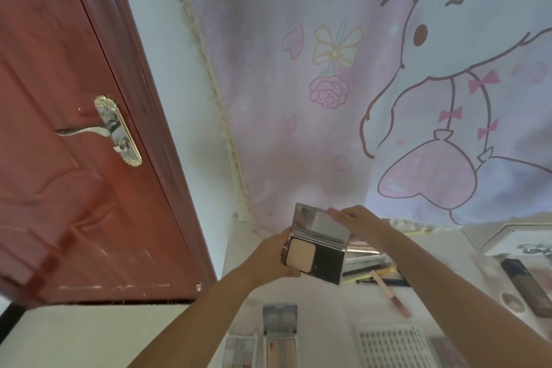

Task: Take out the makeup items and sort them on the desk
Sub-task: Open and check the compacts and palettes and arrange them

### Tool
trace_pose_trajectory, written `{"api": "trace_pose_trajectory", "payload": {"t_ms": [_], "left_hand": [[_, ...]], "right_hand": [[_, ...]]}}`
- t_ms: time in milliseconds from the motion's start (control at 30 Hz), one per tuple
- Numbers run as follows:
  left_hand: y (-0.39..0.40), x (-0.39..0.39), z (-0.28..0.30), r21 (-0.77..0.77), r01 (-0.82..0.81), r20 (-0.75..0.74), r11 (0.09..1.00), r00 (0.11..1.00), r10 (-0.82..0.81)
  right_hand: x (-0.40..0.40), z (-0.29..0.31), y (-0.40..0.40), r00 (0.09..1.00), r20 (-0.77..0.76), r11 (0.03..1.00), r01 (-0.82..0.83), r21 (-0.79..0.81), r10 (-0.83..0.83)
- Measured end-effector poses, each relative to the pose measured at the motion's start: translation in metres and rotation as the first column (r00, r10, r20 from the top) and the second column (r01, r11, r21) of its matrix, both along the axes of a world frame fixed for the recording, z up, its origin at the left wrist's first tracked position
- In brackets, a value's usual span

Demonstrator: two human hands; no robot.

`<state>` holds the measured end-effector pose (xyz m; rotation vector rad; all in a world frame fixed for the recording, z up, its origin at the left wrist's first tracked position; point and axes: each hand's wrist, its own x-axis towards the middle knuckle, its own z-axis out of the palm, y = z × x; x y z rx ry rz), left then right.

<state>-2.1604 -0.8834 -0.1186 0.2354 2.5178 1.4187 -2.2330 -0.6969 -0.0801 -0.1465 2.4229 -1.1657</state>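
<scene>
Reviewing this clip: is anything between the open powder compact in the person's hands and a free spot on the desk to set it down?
Nothing visible blocks it. The left hand and right hand hold the open compact above the desk. Directly below lies bare desk, bordered by a pale blue palette nearer the person and a pink tube to the right.

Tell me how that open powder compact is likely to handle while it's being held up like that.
The powder compact looks rigid, a flat hinged case, so it probably won't flex. The left hand grips the base while the right hand pinches the mirrored lid, which suggests that the lid may swing freely. The pressed powder pan looks brittle and would likely crack if dropped on the desk.
</scene>
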Motion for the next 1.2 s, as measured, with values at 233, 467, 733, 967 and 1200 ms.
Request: {"api": "trace_pose_trajectory", "payload": {"t_ms": [233,467,733,967,1200], "left_hand": [[0.021,0.016,-0.056,-0.225,0.003,0.065,0.974,0.998,0.012],[0.076,0.047,-0.101,-0.385,-0.119,0.232,0.915,0.947,0.221],[0.127,0.085,-0.122,-0.467,-0.202,0.348,0.861,0.853,0.389],[0.133,0.085,-0.12,-0.538,-0.185,0.426,0.822,0.783,0.454],[0.129,0.083,-0.119,-0.58,-0.216,0.372,0.786,0.788,0.491]], "right_hand": [[0.004,-0.054,0.018,0.991,0.115,0.993,-0.078,0.093,0.067],[0.002,-0.099,0.048,0.948,0.101,0.939,-0.315,0.138,0.303],[0.036,-0.117,0.068,0.81,0.037,0.782,-0.576,0.237,0.586],[0.04,-0.154,0.064,0.825,-0.079,0.828,-0.553,0.086,0.559],[0.044,-0.161,0.066,0.849,-0.155,0.862,-0.507,0.029,0.505]]}}
